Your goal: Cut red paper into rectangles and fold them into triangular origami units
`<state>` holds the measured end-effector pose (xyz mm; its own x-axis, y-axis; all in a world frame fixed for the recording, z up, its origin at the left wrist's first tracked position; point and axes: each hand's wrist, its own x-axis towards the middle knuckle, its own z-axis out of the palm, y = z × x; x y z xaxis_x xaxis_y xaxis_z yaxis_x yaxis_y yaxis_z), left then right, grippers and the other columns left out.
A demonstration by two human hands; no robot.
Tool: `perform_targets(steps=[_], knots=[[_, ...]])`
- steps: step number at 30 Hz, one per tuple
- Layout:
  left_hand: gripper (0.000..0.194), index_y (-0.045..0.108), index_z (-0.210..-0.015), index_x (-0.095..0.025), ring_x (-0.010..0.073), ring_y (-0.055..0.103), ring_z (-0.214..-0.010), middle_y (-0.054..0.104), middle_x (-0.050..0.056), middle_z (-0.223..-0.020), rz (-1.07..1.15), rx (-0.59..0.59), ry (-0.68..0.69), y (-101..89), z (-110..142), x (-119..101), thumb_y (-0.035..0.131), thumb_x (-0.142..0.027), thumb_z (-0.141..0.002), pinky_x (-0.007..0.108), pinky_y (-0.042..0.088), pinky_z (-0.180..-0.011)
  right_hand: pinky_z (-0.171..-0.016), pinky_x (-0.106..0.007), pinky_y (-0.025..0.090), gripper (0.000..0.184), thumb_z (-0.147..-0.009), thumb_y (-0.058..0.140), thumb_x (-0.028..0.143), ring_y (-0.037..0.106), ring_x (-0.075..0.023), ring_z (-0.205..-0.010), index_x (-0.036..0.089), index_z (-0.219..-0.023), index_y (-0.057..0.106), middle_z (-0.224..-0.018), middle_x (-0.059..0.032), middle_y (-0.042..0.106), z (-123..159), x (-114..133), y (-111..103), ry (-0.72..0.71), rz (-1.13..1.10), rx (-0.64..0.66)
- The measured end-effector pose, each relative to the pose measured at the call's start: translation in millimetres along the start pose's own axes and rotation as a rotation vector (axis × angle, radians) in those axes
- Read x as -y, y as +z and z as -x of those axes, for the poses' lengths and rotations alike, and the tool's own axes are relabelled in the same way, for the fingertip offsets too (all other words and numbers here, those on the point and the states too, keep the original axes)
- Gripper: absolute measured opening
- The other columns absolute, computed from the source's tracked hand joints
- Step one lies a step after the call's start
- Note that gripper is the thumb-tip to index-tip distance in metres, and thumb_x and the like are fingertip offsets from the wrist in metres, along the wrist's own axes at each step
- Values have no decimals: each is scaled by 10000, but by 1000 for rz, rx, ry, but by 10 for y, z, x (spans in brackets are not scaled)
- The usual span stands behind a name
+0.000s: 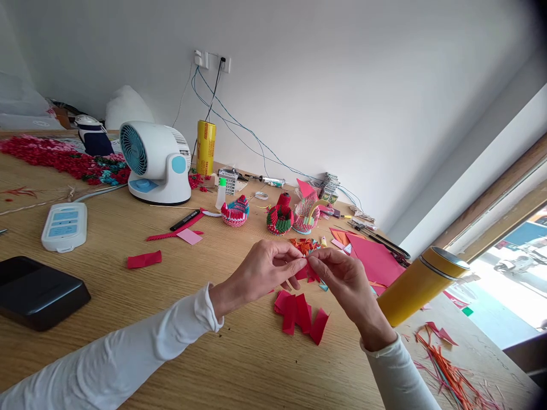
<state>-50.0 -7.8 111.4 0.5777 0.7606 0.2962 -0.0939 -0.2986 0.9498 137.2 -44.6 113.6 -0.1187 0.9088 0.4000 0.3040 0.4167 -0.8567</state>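
My left hand (277, 265) and my right hand (342, 279) meet above the table, thumbs and forefingers pinched tip to tip. Whatever they pinch is too small and too covered by the fingers to make out. Just below them on the table lie several cut red paper strips (302, 314). Behind the fingertips sits a heap of small folded orange paper pieces (305, 245), with more red paper partly hidden by the hands. A single red paper strip (144, 259) lies off to the left.
A yellow flask (421, 285) stands close beside my right wrist. Farther back are folded-paper models, including a small basket-like one (235, 211), red paper sheets (376, 256), a glue bottle (221, 193) and a white fan (158, 162). A black box (40, 290) lies left.
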Motion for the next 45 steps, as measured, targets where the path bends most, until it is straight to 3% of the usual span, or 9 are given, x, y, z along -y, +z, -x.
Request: perform_targets(steps=[8,20,26,33,37,45], knots=[[276,641,-1000,-135,191,711,-822,728,88,-874,183,96,-99,-58,-34,9,662,-361,-842,240,568,-593,-649,-302,494,189,-833,689,396,606,-175,-691,212,-818,726,-739,-30,682,-8,5,25,-1,-58,-63],[250,648,-936,-151,175,709,-753,717,46,-817,195,88,-91,-69,-35,-15,694,-364,-814,270,578,-616,-662,-262,479,113,-837,704,342,601,-147,-705,234,-820,737,-747,-7,692,12,23,49,53,-228,-38],[230,666,-914,-146,101,638,-573,669,-5,-669,180,93,-77,-92,-38,-42,717,-336,-796,237,557,-585,-613,-237,433,105,-816,731,326,547,-124,-654,222,-799,735,-726,4,670,26,73,67,116,-369,-22],[174,667,-894,-145,128,668,-692,705,23,-785,234,118,22,-74,-43,-69,731,-267,-786,207,552,-549,-610,-210,444,106,-793,761,295,553,-101,-632,209,-785,700,-709,14,647,25,99,132,163,-634,37],[224,671,-1013,-159,158,705,-761,727,42,-831,246,134,62,-68,-35,-69,707,-254,-813,224,564,-606,-586,-186,445,55,-833,725,261,583,-98,-659,220,-822,690,-704,18,645,32,87,181,157,-740,78],[176,694,-916,-124,138,690,-677,713,34,-755,308,69,46,-48,-30,-82,720,-251,-796,245,556,-640,-553,-164,446,106,-859,697,301,576,-85,-641,204,-821,676,-708,14,652,51,44,277,148,-793,64]])
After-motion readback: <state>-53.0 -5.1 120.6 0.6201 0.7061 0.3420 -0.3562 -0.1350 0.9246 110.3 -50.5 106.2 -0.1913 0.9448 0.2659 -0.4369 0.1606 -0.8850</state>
